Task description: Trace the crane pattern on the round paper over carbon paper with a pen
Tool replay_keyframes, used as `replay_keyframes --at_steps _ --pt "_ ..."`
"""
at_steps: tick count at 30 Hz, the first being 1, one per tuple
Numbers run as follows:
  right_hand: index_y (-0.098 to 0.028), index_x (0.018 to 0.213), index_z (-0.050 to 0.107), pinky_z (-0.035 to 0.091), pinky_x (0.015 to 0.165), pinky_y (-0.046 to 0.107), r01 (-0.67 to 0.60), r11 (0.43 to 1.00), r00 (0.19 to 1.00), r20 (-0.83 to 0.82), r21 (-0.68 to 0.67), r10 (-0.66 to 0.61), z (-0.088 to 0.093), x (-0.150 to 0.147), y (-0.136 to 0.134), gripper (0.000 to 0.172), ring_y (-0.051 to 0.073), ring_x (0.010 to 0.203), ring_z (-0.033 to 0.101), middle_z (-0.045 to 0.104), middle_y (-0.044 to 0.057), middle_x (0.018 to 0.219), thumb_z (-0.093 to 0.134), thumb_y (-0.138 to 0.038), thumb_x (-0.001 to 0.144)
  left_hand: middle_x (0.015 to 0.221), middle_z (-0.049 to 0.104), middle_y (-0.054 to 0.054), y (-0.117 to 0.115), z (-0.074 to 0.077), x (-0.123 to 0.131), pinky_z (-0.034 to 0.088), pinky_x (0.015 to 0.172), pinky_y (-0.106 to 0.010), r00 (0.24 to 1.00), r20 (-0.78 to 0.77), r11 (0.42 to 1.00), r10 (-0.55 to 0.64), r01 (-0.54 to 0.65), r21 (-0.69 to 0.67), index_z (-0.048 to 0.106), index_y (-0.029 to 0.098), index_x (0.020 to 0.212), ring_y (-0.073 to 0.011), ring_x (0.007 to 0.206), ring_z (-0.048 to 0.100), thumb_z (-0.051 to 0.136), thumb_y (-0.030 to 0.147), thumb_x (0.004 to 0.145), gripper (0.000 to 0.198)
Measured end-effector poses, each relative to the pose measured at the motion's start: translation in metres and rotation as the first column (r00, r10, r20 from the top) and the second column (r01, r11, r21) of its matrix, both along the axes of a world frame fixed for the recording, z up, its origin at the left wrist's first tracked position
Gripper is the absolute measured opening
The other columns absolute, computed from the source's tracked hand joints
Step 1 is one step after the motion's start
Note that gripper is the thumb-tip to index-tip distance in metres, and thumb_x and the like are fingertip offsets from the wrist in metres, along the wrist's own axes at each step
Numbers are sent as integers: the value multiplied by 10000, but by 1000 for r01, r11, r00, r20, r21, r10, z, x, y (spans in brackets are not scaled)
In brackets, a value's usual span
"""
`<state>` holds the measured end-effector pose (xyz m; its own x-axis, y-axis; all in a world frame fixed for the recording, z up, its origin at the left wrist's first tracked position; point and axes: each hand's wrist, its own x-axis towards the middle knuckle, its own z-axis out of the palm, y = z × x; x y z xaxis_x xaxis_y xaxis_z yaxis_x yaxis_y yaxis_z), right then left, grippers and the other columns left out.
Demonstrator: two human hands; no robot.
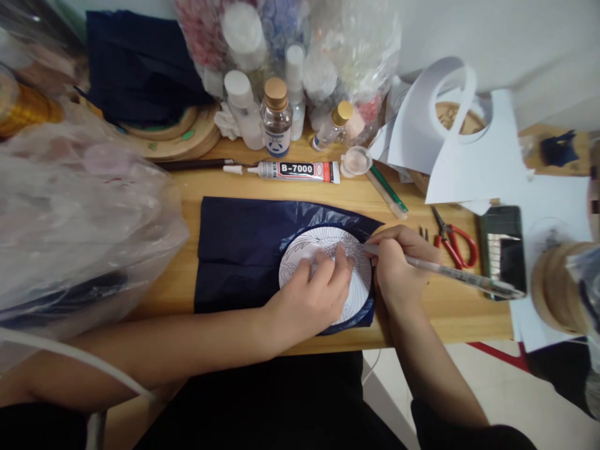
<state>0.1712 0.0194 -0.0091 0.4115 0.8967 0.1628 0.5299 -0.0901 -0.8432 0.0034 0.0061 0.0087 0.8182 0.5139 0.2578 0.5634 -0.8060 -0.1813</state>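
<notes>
My left hand (312,294) rests on a round white paper (293,256) printed with fine black line drawing, its bent fingers apart and pressing the sheet down. The paper lies on dark blue cloth (239,250) spread over the table. My right hand (398,262) grips a slim clear-barrelled pen (459,274), its tip at the right edge of the paper disc. The pen's back end slants out to the right. My left hand hides the lower left part of the drawing.
A B-7000 glue tube (297,170), a green pen (388,190) and small bottles (276,119) stand or lie behind the cloth. Red-handled pliers (454,240) and a phone (504,244) lie at right, beside white paper sheets (497,150). A plastic bag (84,237) covers the left.
</notes>
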Motion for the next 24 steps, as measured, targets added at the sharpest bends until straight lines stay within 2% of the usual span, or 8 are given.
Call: replay_keyframes --at_steps 8,18,24 --pt "-192 604 632 403 424 225 53 999 998 -47 -2 -53 0 -1 -1 200 95 447 526 592 -41 523 467 -105 675 1236 644 -136 0 -1 0 524 656 -308 1000 -5 1000 8 -8 12 617 94 1233 -242 908 648 468 162 946 330" --pt "-183 609 636 425 446 228 38 999 998 47 -3 -37 0 -2 0 184 97 467 546 626 -30 568 476 -133 687 1215 656 -128 0 -2 0 525 667 -310 1000 17 1000 9 -10 13 625 88 1220 -243 902 651 475 167 944 324" --pt "-182 611 635 414 435 229 57 998 998 34 -21 -56 1 -1 -1 190 100 454 546 616 -31 544 467 -141 690 1225 647 -142 0 -2 0 522 667 -316 1000 6 1000 3 -3 10 609 78 1236 -247 901 651 470 165 946 333"
